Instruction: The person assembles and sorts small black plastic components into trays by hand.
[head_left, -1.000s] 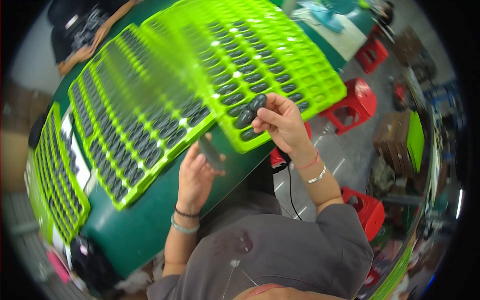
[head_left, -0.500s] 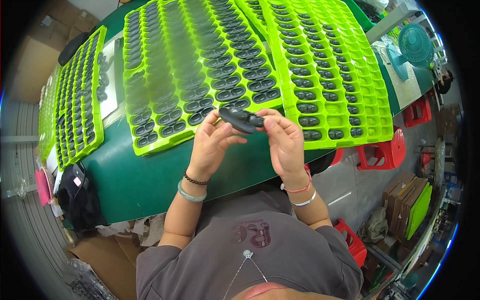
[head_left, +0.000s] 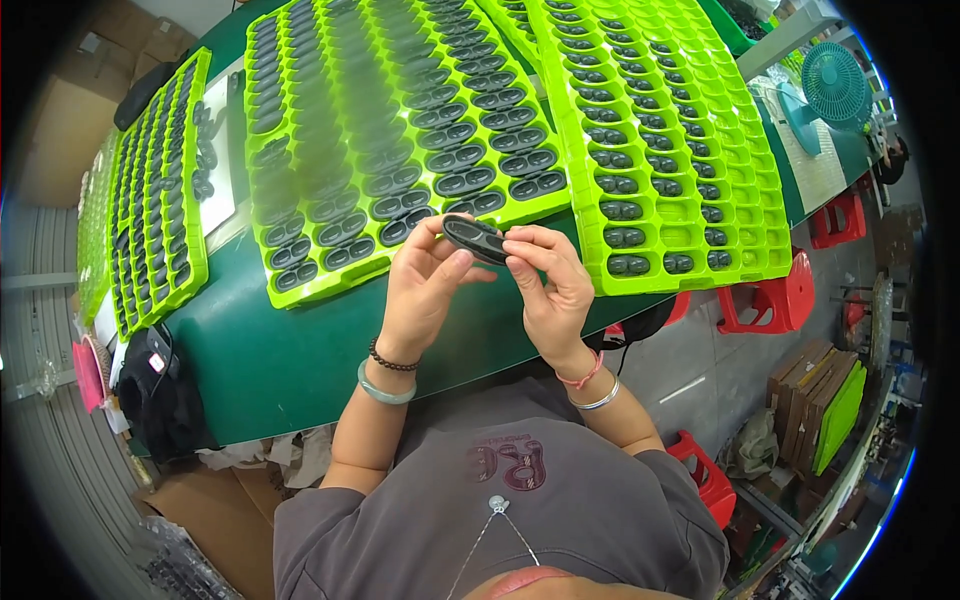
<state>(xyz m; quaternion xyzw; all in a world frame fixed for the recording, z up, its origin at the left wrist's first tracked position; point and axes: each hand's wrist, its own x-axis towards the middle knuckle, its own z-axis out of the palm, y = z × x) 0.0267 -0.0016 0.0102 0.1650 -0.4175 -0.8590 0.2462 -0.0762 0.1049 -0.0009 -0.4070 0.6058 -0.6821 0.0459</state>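
Between my two hands, just over the near edge of the middle green tray (head_left: 300,295), is an oval black earbud case (head_left: 470,236), tilted so its hollowed inner face shows. My left hand (head_left: 425,270) pinches its left end between thumb and fingers. My right hand (head_left: 550,285) closes on its right end, thumb below and fingers above, and covers that end. Rows of similar black oval pieces with paired hollows fill the middle tray. In the right green tray (head_left: 675,215) lie shiny, two-lobed black pieces.
Another filled green tray (head_left: 160,200) stands at the left, beside a white sheet (head_left: 218,205) with black pieces. The trays rest on a dark green table (head_left: 240,370). A black bag (head_left: 160,395) lies at its left edge, and a teal fan (head_left: 835,85) stands far right. Red stools (head_left: 770,305) are beyond.
My right hand has shifted left and turned inward. A dark rounded piece it held at the case's right end no longer shows separately. The case's hollowed face is now more visible.
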